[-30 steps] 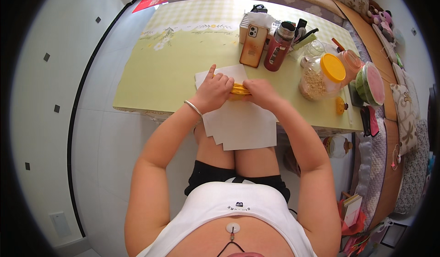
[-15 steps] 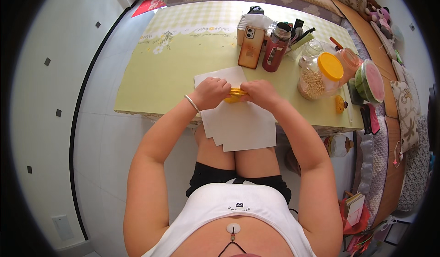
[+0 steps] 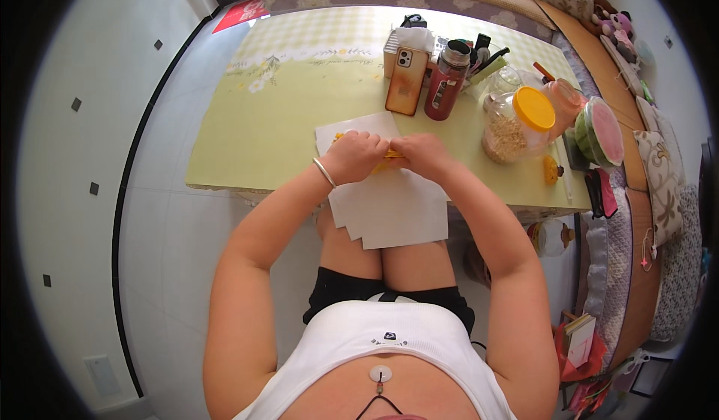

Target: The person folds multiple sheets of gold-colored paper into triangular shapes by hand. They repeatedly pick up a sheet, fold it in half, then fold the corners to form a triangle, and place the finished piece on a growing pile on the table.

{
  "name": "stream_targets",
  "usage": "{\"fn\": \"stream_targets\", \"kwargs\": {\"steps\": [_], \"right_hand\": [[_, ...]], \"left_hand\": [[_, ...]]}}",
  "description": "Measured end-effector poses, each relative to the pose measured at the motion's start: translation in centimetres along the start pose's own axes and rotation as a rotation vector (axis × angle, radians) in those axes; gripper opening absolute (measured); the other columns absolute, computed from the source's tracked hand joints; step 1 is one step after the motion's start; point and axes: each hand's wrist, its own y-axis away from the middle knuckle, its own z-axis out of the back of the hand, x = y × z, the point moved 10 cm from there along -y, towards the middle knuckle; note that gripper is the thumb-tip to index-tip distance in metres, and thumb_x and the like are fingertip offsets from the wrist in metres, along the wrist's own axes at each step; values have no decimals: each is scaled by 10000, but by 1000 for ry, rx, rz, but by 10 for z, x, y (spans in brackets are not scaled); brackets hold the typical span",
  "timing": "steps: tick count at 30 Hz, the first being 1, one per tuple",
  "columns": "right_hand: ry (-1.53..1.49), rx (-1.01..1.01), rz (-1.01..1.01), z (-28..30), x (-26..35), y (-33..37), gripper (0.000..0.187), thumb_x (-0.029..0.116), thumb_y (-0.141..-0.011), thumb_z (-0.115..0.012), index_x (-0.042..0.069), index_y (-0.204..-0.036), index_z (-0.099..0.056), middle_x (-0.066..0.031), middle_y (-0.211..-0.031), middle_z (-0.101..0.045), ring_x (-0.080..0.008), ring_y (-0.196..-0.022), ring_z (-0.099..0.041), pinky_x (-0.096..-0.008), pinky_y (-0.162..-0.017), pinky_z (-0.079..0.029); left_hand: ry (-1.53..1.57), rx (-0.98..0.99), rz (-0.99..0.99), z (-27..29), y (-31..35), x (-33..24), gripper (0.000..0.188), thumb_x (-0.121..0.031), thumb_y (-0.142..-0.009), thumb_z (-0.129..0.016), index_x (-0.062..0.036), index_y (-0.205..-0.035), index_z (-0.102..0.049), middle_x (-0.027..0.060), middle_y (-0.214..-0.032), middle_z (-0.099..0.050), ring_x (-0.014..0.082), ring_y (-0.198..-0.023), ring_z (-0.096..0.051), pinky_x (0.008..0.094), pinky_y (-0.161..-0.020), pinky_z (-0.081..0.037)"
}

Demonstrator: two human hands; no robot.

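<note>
While both hands (image 3: pixel 389 156) pinch yellow paper (image 3: pixel 388 162), yellow-lidded jar (image 3: pixel 517 124) holds grains.

Matt white paper sheets (image 3: pixel 389 207) (glossy tablecloth (image 3: pixel 255 120) beneath).

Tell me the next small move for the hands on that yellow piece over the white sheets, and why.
Probably press the fold flat, fingers sliding outward. The left hand and right hand meet over a small yellow piece, pinching it just above the white sheets that overhang the edge of the table. Most of the piece is hidden, so its shape is uncertain.
</note>
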Motion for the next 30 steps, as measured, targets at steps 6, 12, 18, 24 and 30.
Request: {"fn": "stream_targets", "kwargs": {"steps": [6,12,18,24,30], "right_hand": [[-156,-426,14,79,-7,12,700,286,-744,-848,65,-1321,-519,-146,-1307,-574,-315,-1198,-565,-376,-972,-462],[-1609,-385,-479,6,-35,35,1239,290,-794,-867,-80,-1542,49,-266,-1549,-323,-261,-1336,-479,-364,-1124,-362],[-2024,-461,-533,-30,-9,40,418,215,-864,-801,30,-1174,-590,-45,-1061,-662,-144,-955,-658,-297,-849,-527],[-2030,-563,-637,-42,-21,54,279,146,-888,-768,14,-1091,-631,-49,-1003,-670,-169,-891,-673,-326,-784,-561],[-2038,-737,-678,-36,-34,74,209,86,-902,-741,1,-1065,-643,-56,-986,-678,-175,-880,-673,-328,-794,-567]], "left_hand": [[347,-278,187,25,16,34,166,-145,-914,-653,-20,-944,-548,86,-779,-642,247,-721,-656,365,-625,-497],[1432,-387,523,6,29,50,147,-143,-1002,-575,-23,-937,-521,63,-710,-576,157,-581,-532,297,-547,-444],[1452,-266,534,-7,23,2,108,-124,-1020,-537,-29,-973,-521,-11,-684,-526,64,-564,-465,228,-521,-396],[1129,-206,567,-12,26,-15,236,-213,-980,-591,3,-934,-509,195,-770,-630,371,-716,-606,420,-652,-476],[981,-250,531,-8,30,-29,299,-263,-1010,-583,-11,-889,-478,107,-646,-572,200,-563,-574,333,-543,-460]]}}
